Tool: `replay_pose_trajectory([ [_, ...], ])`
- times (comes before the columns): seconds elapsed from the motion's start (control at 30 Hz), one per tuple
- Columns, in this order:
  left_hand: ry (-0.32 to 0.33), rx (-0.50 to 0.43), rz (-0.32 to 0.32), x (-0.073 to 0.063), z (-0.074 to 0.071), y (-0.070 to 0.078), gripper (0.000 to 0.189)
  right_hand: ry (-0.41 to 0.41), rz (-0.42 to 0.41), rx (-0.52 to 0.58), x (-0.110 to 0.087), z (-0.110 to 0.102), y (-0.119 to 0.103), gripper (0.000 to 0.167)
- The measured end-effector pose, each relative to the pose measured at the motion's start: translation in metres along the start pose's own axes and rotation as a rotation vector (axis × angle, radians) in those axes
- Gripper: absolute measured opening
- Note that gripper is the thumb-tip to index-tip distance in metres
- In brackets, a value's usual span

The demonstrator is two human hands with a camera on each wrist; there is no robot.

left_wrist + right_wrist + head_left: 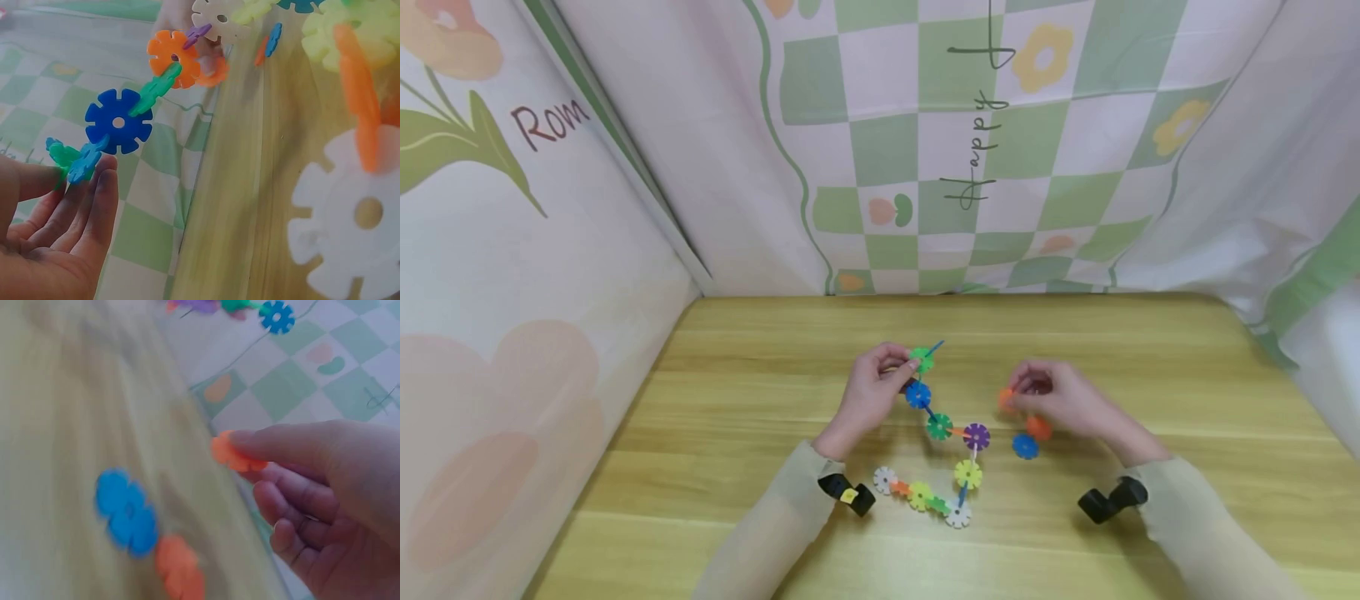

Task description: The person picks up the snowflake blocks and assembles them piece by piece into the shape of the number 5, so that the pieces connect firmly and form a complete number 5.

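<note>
My left hand (868, 387) pinches a green notched plastic disc (922, 359) near the upper end of a zigzag chain of interlocking discs. A blue disc (936, 348), seen edge-on, sticks out past it. Below the fingers the chain runs through a blue disc (918, 395), a purple disc (977, 437) and a yellow disc (968, 475), then turns left to a white disc (885, 480) at its far end. My right hand (1063, 398), apart from the chain, pinches a loose orange disc (232, 452) between thumb and index finger; the other fingers are curled below.
On the wooden table (760, 358), a loose blue disc (1026, 447) and an orange-red disc (1039, 428) lie just under my right hand. A patterned curtain (955, 150) hangs along the table's far edge, and a white printed cloth (550, 275) borders the left side.
</note>
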State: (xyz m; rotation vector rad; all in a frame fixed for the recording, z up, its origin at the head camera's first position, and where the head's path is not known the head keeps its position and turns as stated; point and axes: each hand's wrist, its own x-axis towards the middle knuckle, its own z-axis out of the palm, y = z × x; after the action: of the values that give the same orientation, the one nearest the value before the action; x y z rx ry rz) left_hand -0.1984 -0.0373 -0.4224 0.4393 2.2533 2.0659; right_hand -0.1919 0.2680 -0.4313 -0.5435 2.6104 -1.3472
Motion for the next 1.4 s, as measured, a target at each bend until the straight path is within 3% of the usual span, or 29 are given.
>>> replay_pose_trajectory([
  [0.17, -0.002, 0.001, -0.001, -0.001, 0.0, 0.001, 0.012, 0.125, -0.019, 0.083, 0.012, 0.001, -0.019, 0.019],
  [0.27, -0.003, -0.003, -0.003, -0.001, 0.001, 0.001, 0.012, 0.182, 0.01, 0.14, 0.018, 0.001, -0.031, 0.027],
  [0.4, -0.003, -0.009, -0.005, -0.001, 0.001, 0.001, 0.013, 0.238, 0.039, 0.195, 0.026, 0.002, -0.044, 0.034],
  [0.63, -0.012, -0.016, -0.015, -0.002, 0.002, 0.002, 0.012, 0.299, 0.009, 0.318, 0.038, 0.01, -0.06, 0.033],
  [0.87, -0.018, -0.015, -0.02, -0.002, 0.001, 0.002, 0.014, 0.302, 0.005, 0.381, 0.042, 0.018, -0.065, 0.03],
  [1.4, -0.022, 0.006, -0.016, -0.003, 0.004, 0.001, 0.016, 0.216, 0.039, 0.259, 0.044, 0.018, -0.071, 0.034],
])
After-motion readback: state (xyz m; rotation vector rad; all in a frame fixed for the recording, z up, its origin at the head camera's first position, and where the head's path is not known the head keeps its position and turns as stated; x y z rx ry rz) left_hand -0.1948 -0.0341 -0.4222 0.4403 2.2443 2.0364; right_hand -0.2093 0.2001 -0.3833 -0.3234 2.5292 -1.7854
